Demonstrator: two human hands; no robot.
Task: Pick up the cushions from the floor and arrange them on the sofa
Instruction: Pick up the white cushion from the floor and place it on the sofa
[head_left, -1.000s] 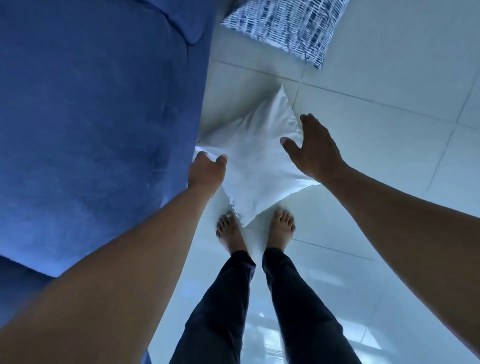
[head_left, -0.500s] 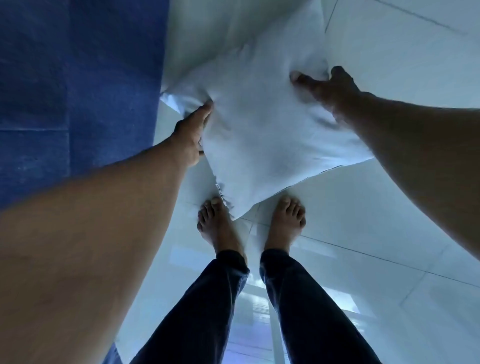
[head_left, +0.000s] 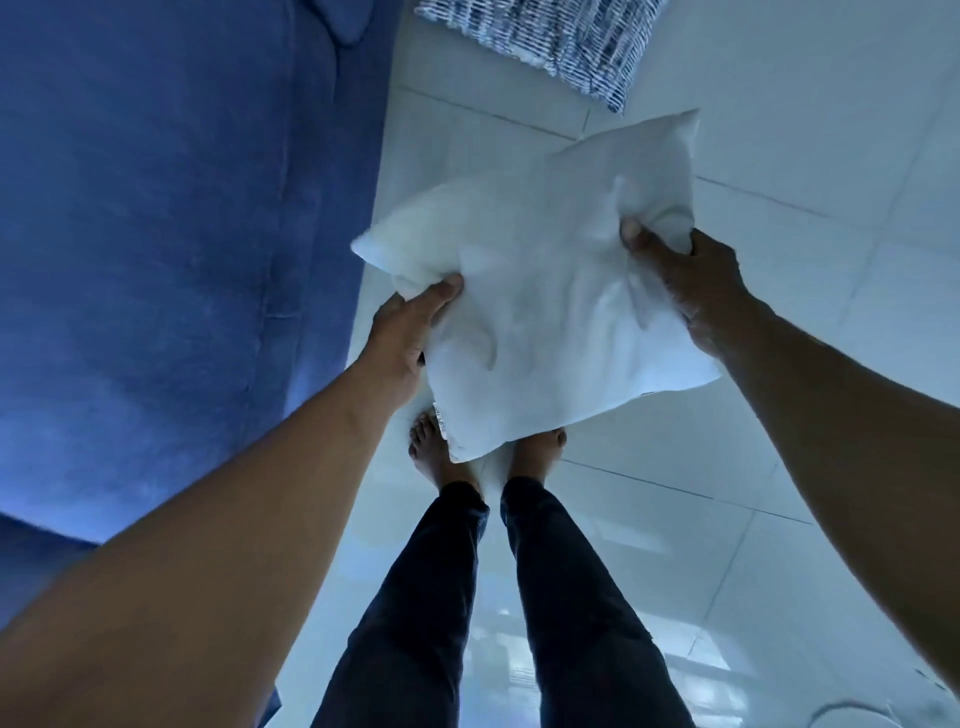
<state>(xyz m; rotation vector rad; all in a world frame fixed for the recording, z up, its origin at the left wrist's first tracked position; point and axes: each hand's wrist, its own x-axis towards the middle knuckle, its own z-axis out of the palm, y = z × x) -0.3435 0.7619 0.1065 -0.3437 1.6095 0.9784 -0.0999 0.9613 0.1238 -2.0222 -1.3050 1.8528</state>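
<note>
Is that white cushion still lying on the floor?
No, lifted. Both hands, left hand and right hand, grip the white cushion above the feet.

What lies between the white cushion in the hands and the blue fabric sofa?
Only bare white tiled floor shows between the white cushion and the blue sofa in the head view.

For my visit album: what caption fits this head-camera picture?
Both hands, left and right, hold a white cushion beside the blue sofa.
</note>
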